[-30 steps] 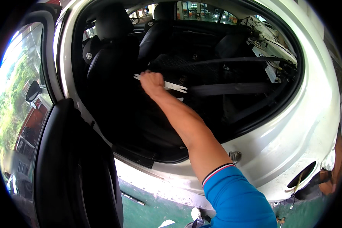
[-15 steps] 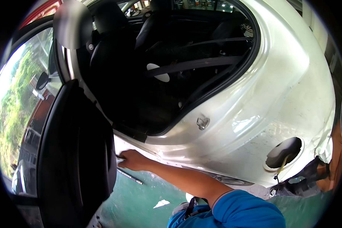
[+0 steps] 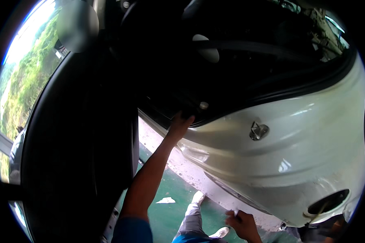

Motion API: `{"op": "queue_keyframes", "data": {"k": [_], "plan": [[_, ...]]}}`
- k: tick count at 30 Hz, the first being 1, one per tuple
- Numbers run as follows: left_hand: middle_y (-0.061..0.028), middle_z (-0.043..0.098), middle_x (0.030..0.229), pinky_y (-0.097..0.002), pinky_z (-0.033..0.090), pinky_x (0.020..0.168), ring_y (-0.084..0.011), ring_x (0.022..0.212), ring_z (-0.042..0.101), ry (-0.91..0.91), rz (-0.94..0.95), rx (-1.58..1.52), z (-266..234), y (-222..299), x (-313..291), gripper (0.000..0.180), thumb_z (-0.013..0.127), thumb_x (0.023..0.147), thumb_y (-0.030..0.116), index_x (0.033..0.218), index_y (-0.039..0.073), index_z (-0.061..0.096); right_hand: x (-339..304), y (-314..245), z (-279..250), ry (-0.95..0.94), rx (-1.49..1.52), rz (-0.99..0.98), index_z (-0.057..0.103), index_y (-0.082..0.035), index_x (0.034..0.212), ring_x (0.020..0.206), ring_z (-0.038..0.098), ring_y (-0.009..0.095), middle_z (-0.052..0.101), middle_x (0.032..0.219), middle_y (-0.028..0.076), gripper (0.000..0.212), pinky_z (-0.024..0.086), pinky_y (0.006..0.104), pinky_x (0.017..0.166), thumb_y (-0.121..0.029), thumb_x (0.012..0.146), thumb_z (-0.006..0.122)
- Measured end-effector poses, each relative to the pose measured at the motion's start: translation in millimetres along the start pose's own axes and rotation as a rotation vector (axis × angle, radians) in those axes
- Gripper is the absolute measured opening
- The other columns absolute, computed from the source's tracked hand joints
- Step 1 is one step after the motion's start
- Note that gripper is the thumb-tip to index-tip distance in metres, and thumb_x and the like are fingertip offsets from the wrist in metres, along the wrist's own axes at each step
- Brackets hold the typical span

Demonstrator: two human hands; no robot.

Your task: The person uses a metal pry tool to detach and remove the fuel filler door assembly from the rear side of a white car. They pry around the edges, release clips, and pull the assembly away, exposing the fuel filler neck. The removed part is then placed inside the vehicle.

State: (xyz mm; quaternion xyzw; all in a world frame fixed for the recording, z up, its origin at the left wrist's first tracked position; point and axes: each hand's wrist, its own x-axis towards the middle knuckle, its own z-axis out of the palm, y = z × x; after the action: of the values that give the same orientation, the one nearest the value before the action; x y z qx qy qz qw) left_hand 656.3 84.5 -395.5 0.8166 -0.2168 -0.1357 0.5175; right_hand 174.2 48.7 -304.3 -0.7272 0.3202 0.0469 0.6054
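Note:
My left hand reaches up to the lower edge of a white car's rear door opening. Its fingertips lie at the black sill trim, two fingers apart, the rest lost in shadow. A small pale round thing sits just beyond them. Low in view, beside the car's flank, my right hand is closed, with a small pale tip showing at its fingers; what it holds is unclear. On the white body panel is a metal door striker.
An opened dark door stands along the left. The cabin is very dark, with a white oval thing inside. A round filler hole is at lower right. White scrap lies on the green floor, near my white shoes.
My right hand has left the door's edge and drawn back low to the right. My left hand has come into view at the sill. The view has moved closer to the opening.

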Motion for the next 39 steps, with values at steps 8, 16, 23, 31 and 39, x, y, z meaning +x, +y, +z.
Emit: {"op": "queue_keyframes", "data": {"k": [8,16,23,31,39], "plan": [[-0.0197,0.058,0.140,-0.0470,0.045,0.106,-0.0307,0.129,0.056,-0.304,-0.254,-0.058,73,-39,99,0.094,0.080,0.076,0.063,0.144,0.005,0.052,-31,21,-23,0.374,0.076,0.123,0.071,0.003,0.096,0.068,0.054,0.007,0.073,0.093,0.007,0.014,0.044,0.0259,0.059,-0.006,0.087,0.076],[-0.0184,0.067,0.123,-0.0483,0.051,0.101,-0.0348,0.122,0.061,0.010,-0.186,0.519,96,-50,125,0.078,0.084,0.070,0.055,0.129,0.008,0.063,-45,14,-17,0.398,0.041,0.178,0.070,0.003,0.107,0.067,0.049,0.013,0.058,0.074,0.004,0.023,0.043,0.0308,0.062,-0.011,0.090,0.069],[-0.0204,0.064,0.123,-0.0457,0.046,0.103,-0.0372,0.118,0.058,0.598,0.139,0.485,33,-116,109,0.061,0.080,0.081,0.044,0.122,0.002,0.065,-65,41,-3,0.281,-0.054,0.113,0.071,-0.004,0.114,0.081,0.071,0.028,0.073,0.096,0.021,0.026,0.054,0.0378,0.072,-0.018,0.093,0.069],[-0.0092,0.061,0.106,-0.0285,0.047,0.066,-0.0155,0.081,0.058,0.560,0.056,-0.456,6,-9,-134,0.048,0.072,0.076,0.005,0.120,-0.003,0.053,-134,84,-9,0.361,0.078,-0.067,0.069,-0.002,0.111,0.067,0.066,0.027,0.068,0.077,0.011,0.031,0.052,0.0341,0.063,-0.019,0.087,0.076],[-0.0125,0.063,0.116,-0.0332,0.053,0.088,-0.0220,0.101,0.064,-0.257,-0.093,0.069,33,47,-455,0.068,0.081,0.077,0.009,0.138,0.001,0.051,-208,139,-12,0.288,0.245,-0.221,0.068,0.000,0.114,0.066,0.059,0.015,0.065,0.076,0.008,0.031,0.049,0.0298,0.065,-0.019,0.091,0.072]]}}
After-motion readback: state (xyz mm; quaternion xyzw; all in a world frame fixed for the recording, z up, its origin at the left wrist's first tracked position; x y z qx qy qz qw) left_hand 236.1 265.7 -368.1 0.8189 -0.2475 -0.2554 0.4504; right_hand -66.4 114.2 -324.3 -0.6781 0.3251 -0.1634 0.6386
